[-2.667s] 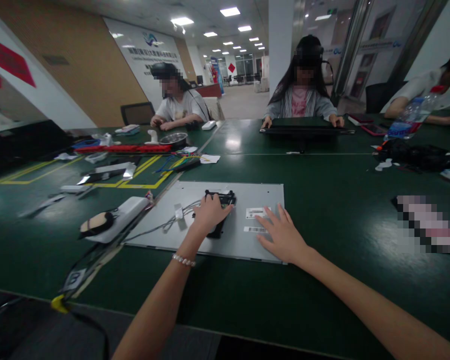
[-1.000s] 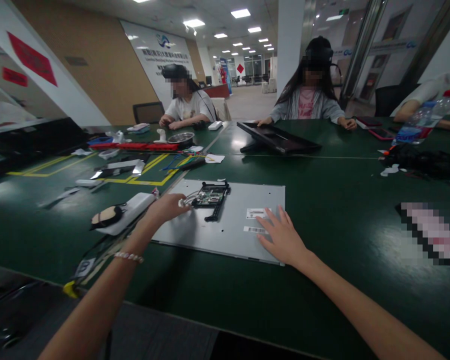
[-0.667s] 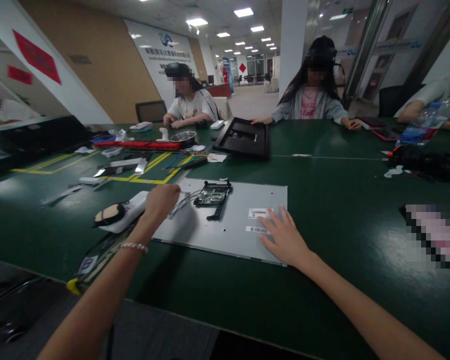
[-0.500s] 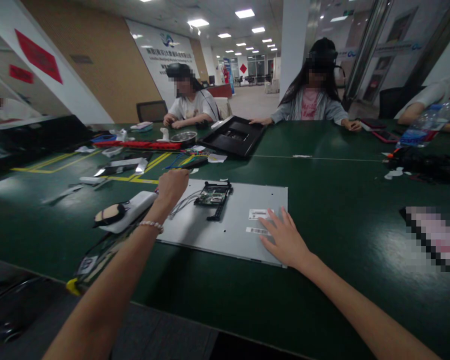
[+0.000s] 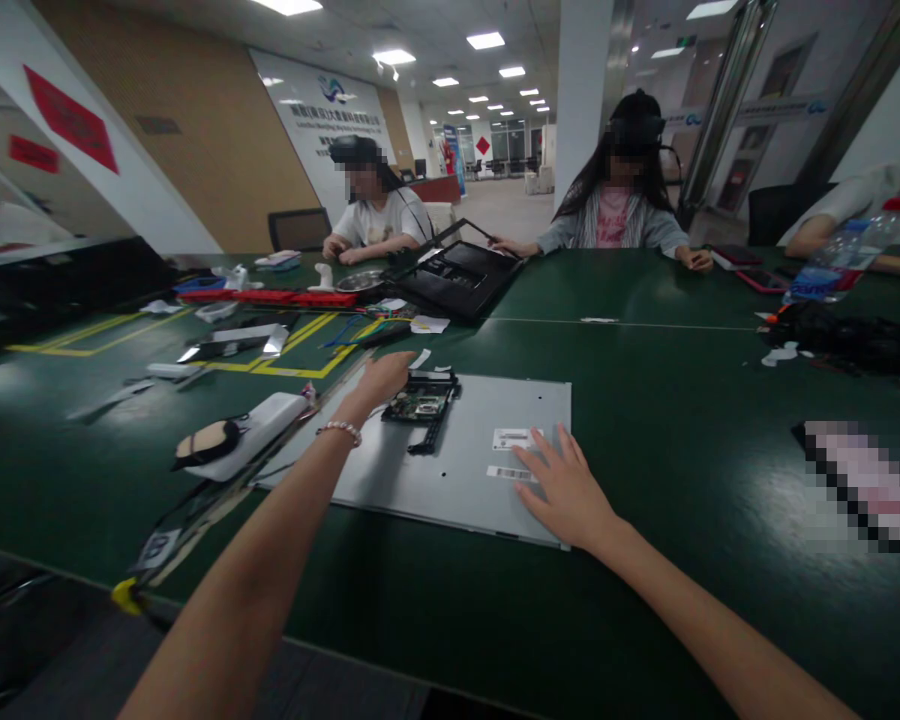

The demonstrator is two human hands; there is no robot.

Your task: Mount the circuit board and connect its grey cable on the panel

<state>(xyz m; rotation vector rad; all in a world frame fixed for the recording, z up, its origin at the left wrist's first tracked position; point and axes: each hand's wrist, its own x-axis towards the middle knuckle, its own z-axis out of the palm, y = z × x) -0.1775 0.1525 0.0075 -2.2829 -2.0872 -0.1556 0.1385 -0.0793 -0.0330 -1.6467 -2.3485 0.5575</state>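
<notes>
My right hand (image 5: pixel 570 492) lies spread on the right end of a flat silver-grey panel (image 5: pixel 469 490), its fingertips beside two printed labels (image 5: pixel 516 439). At the panel's back edge, my left hand (image 5: pixel 384 382) is closed, with a small white strip (image 5: pixel 420 359) showing at its fingertips. The fingers themselves are partly hidden from me. Right by that hand, a green circuit board (image 5: pixel 420 403) in a black bracket (image 5: pixel 429 432) rests on the panel. My left forearm covers part of the panel's left side and most of the grey cables there.
To the left lie a white case with a beige-topped black piece (image 5: pixel 208 443) and a strap. Beyond are metal pieces (image 5: pixel 247 340), a red strip (image 5: pixel 270 298) and a black frame (image 5: pixel 457 278) touched by a co-worker's hand. At right are a phone (image 5: pixel 866 480) and bottles (image 5: pixel 829 260).
My left hand has moved right, towards the circuit board, with the white strip at its fingertips. My right hand stays flat on the panel. Across the table, the black frame has shifted.
</notes>
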